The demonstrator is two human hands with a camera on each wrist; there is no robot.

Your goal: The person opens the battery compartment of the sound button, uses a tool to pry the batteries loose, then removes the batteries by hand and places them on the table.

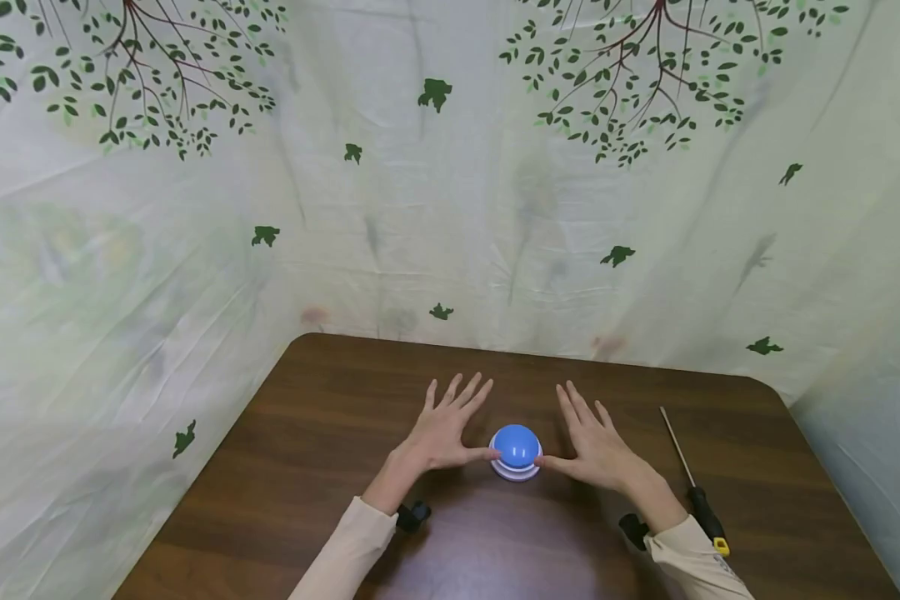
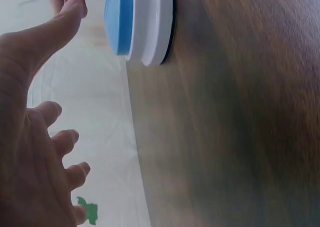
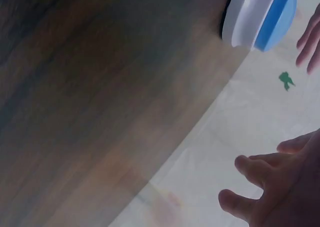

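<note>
A round push button (image 1: 516,446) with a blue dome and a white base sits on the brown table between both hands. To its left, my left hand (image 1: 444,433) is spread with straight fingers, its thumb tip overlapping the dome's left edge in the head view. On the other side my right hand (image 1: 596,446) is spread too, thumb pointing at the button's right edge. In the left wrist view the blue dome (image 2: 119,22) stands beside the left thumb, with a gap showing between them. The right wrist view shows the white base (image 3: 250,17) flat on the table. Neither hand holds anything.
A screwdriver (image 1: 701,500) with a black and yellow handle lies on the table (image 1: 270,492) right of the right forearm, its handle end close to the sleeve. Behind the table hangs a pale cloth (image 1: 480,208) printed with leaves and branches.
</note>
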